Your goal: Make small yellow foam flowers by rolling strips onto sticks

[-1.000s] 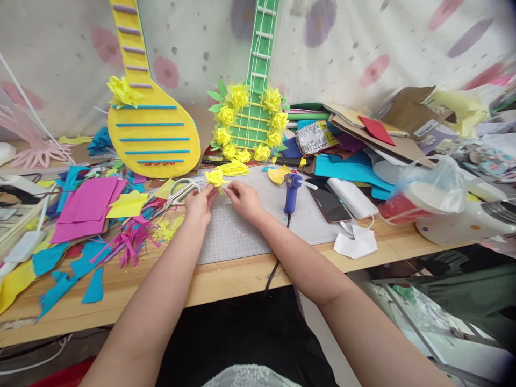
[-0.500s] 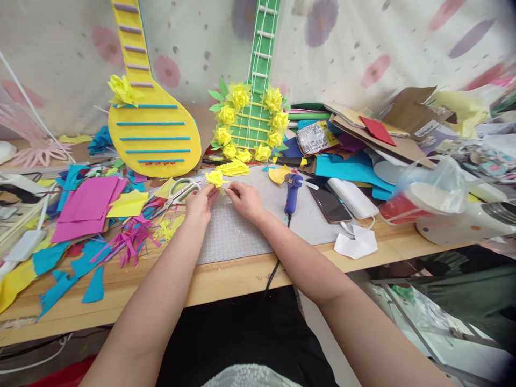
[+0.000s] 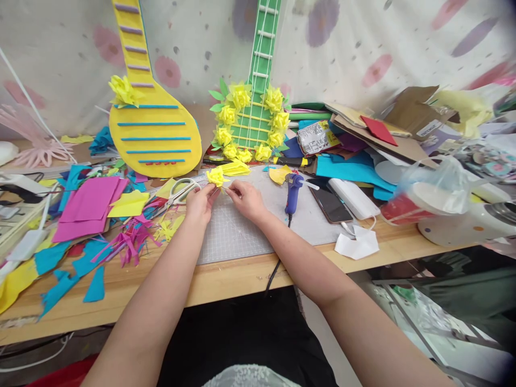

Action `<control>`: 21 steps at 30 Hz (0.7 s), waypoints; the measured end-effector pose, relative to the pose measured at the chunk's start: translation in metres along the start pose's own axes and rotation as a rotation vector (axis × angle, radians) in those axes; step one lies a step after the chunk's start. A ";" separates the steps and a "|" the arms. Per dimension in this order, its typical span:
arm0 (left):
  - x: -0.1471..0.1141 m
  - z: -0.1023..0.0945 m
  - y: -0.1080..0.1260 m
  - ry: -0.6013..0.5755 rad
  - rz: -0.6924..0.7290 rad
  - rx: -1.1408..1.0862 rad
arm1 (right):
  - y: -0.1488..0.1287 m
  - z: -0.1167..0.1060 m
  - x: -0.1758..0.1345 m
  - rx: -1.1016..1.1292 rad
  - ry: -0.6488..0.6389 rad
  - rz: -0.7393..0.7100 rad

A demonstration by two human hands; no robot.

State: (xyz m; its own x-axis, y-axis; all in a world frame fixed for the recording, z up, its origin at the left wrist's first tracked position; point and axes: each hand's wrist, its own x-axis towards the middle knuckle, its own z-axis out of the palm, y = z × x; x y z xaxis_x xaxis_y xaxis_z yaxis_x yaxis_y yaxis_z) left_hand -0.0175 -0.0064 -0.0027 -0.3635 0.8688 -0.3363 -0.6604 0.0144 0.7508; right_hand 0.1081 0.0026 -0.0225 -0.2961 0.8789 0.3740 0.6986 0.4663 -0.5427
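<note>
Yellow paper flower (image 3: 215, 176) is above far L. part of gray mat (image 3: 234, 236), pinched in L. hand (image 3: 200, 205). R. hand (image 3: 246, 201) has fingers drawn together just beside it, contents unclear. Scissors (image 3: 180, 192) lie L., glue gun (image 3: 293, 194) R.

The single view comes from a camera worn on the person's head, looking forward and down across the workbench (image 3: 237, 280). It sits above and behind the forearms (image 3: 149, 285), which spread large from the bottom edge, with the black clothing (image 3: 242, 333) between them, close to the lens. The left hand (image 3: 198, 203) and right hand (image 3: 247, 201), much smaller, lie at the end of that reach, around the middle of the frame. Past them the lens faces the patterned curtain (image 3: 193, 48) across the top, where the yellow instrument (image 3: 155, 131) and green instrument (image 3: 261, 64) are cut off at their necks. The field is wide, and the workbench's front edge slants up to the right
</note>
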 end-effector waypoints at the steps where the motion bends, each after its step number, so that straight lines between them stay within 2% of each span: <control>1: 0.000 0.000 0.000 0.005 0.003 0.004 | 0.000 0.000 0.000 -0.014 -0.006 -0.004; 8: 0.007 -0.003 -0.004 -0.003 0.043 0.013 | 0.001 -0.002 0.002 -0.074 -0.043 0.017; 14: 0.012 -0.005 -0.002 0.023 0.055 0.008 | 0.004 0.000 0.002 -0.036 -0.033 0.083; 21: 0.018 -0.010 0.006 0.057 0.040 -0.016 | 0.012 -0.011 0.001 0.065 -0.065 0.048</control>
State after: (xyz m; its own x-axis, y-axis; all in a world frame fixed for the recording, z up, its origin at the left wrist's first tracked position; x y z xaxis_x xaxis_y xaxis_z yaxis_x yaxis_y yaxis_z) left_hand -0.0341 0.0046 -0.0101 -0.4265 0.8387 -0.3386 -0.6547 -0.0280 0.7554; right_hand 0.1236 0.0080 -0.0201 -0.3067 0.9040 0.2980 0.6700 0.4274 -0.6070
